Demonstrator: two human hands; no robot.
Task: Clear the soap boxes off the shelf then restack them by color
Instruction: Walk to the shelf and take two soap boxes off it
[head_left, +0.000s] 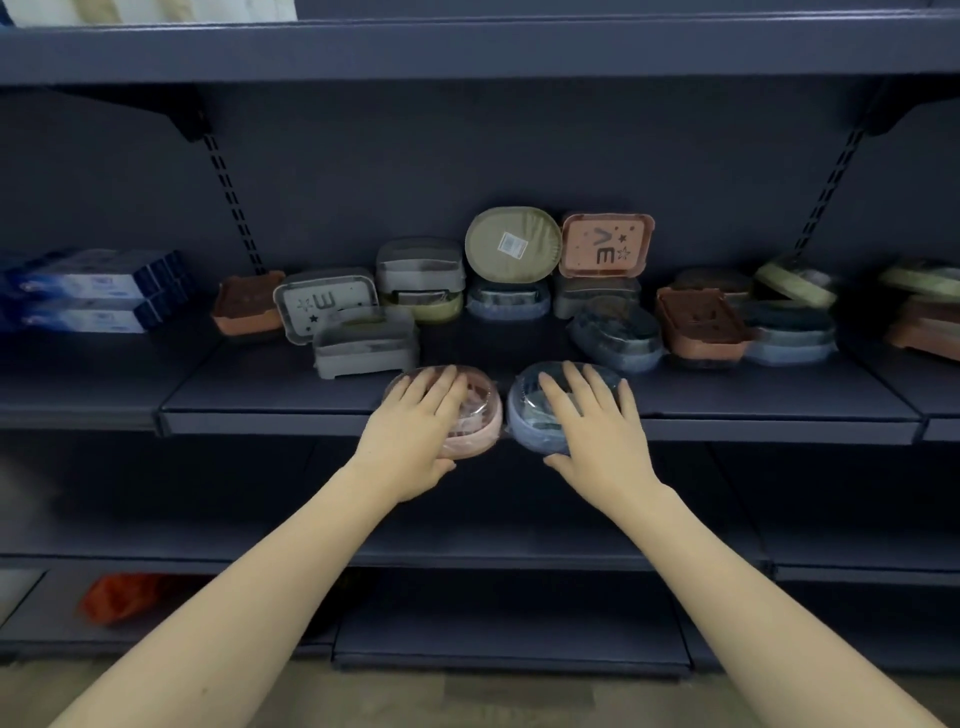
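Dark grey store shelving fills the view, and I'm working the front lip of the middle shelf (727, 415), right at its edge. Nearest me, my left hand (415, 431) is cupped over the pink soap box (480, 415), fingers (441, 384) spread flat across its clear lid, thumb tucked under the near rim. My right hand (597, 431) does the same on the blue soap box (524, 421), thumb hooked beneath. Both boxes sit side by side, just about touching, hanging slightly over the shelf edge. I'd judge this the clearing step, two boxes coming off at once. To do it well I want the thumbs firmly under before lifting, since the wrapped lids look slippery, and I'd draw them straight back toward me. Further in, a grey box (366, 343) sits just behind on the left and a blue oval one (615, 338) behind on the right, so I keep my knuckles low. Beyond those, a jumble of mixed-colour boxes (511, 260) leans against the back panel, plenty left to clear
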